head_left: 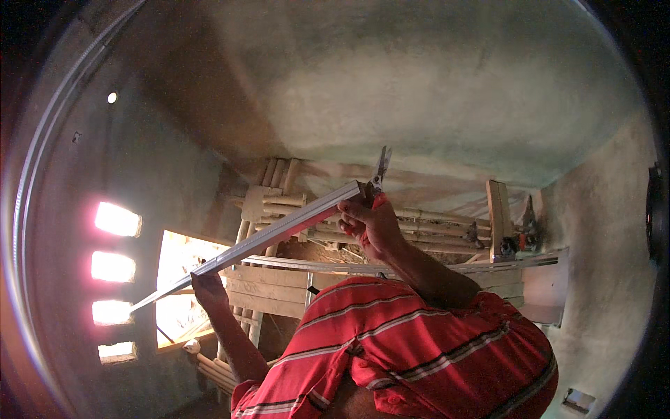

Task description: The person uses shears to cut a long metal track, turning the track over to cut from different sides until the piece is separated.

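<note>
A long, pale grey metal channel (286, 227) slants across the view, from low at the left to its cut end near the middle. My left hand (209, 288) is closed around its lower stretch, gripping it from beneath. Close to the upper end, my right hand (375, 225) is closed, its fingers against the channel. That same hand also holds tin snips (382, 167) with red handles, their blades pointing up just beyond the channel's end. The blades look slightly parted, and nothing shows between them.
Behind my hands lies a stack of bamboo poles (426, 227) with planks (269, 288) in front. Thin metal strips (453, 267) run across. An upright board (499, 216) and a dark tool (529, 227) stand at right. Bright openings (113, 267) pierce the left wall.
</note>
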A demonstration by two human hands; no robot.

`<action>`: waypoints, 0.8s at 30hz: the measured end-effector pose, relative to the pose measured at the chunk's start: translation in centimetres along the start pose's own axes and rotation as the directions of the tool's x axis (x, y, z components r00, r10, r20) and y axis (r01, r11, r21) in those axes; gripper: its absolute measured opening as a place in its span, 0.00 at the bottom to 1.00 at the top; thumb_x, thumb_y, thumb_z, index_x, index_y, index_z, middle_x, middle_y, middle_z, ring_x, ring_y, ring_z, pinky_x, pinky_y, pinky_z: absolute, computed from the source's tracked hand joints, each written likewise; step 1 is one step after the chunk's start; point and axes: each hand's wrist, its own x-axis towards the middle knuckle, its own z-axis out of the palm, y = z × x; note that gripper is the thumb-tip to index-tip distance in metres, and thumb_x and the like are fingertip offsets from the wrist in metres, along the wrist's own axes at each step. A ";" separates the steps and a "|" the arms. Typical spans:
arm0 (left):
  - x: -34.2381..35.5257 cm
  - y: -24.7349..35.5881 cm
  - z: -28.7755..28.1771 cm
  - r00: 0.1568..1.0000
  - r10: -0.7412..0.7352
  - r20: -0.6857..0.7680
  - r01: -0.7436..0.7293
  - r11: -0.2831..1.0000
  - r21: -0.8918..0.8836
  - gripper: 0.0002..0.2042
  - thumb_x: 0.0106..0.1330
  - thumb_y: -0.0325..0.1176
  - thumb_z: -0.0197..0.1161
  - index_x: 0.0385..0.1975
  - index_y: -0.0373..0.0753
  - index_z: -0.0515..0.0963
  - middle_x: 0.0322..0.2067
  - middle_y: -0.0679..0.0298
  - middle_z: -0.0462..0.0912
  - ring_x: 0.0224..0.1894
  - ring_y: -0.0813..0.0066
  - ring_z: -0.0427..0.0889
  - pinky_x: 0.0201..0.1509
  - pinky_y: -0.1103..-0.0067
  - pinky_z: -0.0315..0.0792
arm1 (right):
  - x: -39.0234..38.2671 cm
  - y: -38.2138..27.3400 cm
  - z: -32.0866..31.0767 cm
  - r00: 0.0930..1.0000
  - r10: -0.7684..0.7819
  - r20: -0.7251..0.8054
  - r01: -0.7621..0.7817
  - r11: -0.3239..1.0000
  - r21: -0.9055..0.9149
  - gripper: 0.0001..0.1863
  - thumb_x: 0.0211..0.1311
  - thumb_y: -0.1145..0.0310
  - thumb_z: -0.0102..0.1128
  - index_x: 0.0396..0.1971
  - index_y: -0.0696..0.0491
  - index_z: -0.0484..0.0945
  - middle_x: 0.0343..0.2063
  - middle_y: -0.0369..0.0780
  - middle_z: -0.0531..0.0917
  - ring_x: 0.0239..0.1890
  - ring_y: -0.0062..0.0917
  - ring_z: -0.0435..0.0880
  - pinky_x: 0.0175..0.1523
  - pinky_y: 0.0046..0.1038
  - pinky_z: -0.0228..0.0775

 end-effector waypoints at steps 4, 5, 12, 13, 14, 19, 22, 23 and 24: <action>-0.9 4.1 2.0 0.967 -0.134 -0.216 0.225 0.848 0.480 0.26 0.68 0.55 0.58 0.32 0.31 0.78 0.27 0.54 0.83 0.26 0.61 0.82 0.33 0.68 0.77 | 0.0 0.2 -1.0 1.000 -0.018 0.020 0.018 1.000 0.001 0.10 0.59 0.74 0.67 0.32 0.51 0.72 0.23 0.30 0.74 0.21 0.15 0.66 0.29 0.27 0.64; -1.4 5.8 4.0 0.930 -0.063 -0.362 0.306 0.678 0.669 0.30 0.66 0.60 0.57 0.26 0.32 0.79 0.19 0.57 0.81 0.19 0.60 0.80 0.26 0.66 0.74 | 0.0 0.3 -1.2 1.000 -0.023 0.011 0.023 1.000 -0.001 0.10 0.59 0.74 0.67 0.32 0.51 0.72 0.23 0.30 0.74 0.21 0.15 0.66 0.29 0.27 0.64; -6.6 12.7 25.0 0.843 -0.060 0.535 -0.411 0.571 0.711 0.13 0.60 0.36 0.72 0.38 0.35 0.80 0.36 0.50 0.81 0.35 0.59 0.81 0.41 0.65 0.74 | -0.7 0.3 -1.3 0.998 -0.039 0.056 0.041 0.999 -0.033 0.09 0.59 0.75 0.65 0.33 0.51 0.72 0.23 0.30 0.73 0.21 0.14 0.66 0.30 0.26 0.65; -7.5 13.1 28.0 0.702 -0.029 0.712 -0.590 0.535 0.604 0.14 0.61 0.38 0.71 0.41 0.37 0.79 0.39 0.50 0.81 0.38 0.60 0.81 0.43 0.66 0.74 | -1.1 0.2 -1.2 0.999 -0.028 0.036 0.029 0.999 -0.041 0.09 0.59 0.75 0.66 0.34 0.51 0.72 0.23 0.30 0.74 0.22 0.14 0.67 0.31 0.26 0.65; -8.2 13.5 30.3 0.525 -0.009 0.851 -0.740 0.489 0.462 0.16 0.62 0.40 0.69 0.44 0.39 0.79 0.43 0.50 0.80 0.41 0.61 0.82 0.45 0.67 0.75 | -1.3 0.3 -1.1 1.000 -0.016 0.019 0.017 0.999 -0.047 0.10 0.58 0.75 0.66 0.35 0.51 0.73 0.24 0.30 0.74 0.22 0.14 0.67 0.31 0.26 0.65; -7.1 12.4 36.5 0.162 -0.692 0.703 -0.470 0.573 0.672 0.20 0.69 0.45 0.62 0.50 0.35 0.77 0.34 0.56 0.84 0.42 0.64 0.83 0.50 0.69 0.77 | -0.6 0.9 -1.5 0.998 0.000 0.063 0.007 0.994 -0.112 0.12 0.58 0.70 0.69 0.37 0.54 0.74 0.24 0.33 0.78 0.22 0.16 0.71 0.27 0.23 0.68; -6.7 11.0 36.1 0.187 -0.689 0.701 -0.359 0.616 0.701 0.24 0.69 0.55 0.58 0.45 0.37 0.79 0.30 0.60 0.84 0.35 0.66 0.82 0.41 0.70 0.75 | -1.0 0.3 -2.4 0.999 -0.029 -0.036 0.013 0.924 -0.383 0.14 0.62 0.66 0.67 0.41 0.54 0.73 0.22 0.32 0.75 0.22 0.15 0.72 0.26 0.23 0.70; -6.6 8.9 35.2 0.261 -0.626 0.735 -0.359 0.643 0.676 0.24 0.65 0.55 0.62 0.41 0.35 0.80 0.28 0.58 0.83 0.32 0.65 0.82 0.38 0.69 0.75 | -1.3 0.0 -2.9 0.996 -0.058 -0.071 0.017 0.875 -0.485 0.15 0.63 0.65 0.66 0.43 0.55 0.72 0.21 0.32 0.74 0.21 0.15 0.72 0.25 0.23 0.70; -6.8 9.1 35.2 0.302 -0.586 0.752 -0.464 0.598 0.653 0.24 0.64 0.55 0.64 0.40 0.35 0.79 0.28 0.57 0.83 0.32 0.63 0.82 0.38 0.68 0.75 | -1.9 0.0 -3.8 0.990 -0.087 -0.113 0.018 0.861 -0.508 0.16 0.65 0.64 0.64 0.44 0.55 0.71 0.21 0.33 0.74 0.21 0.15 0.72 0.24 0.23 0.70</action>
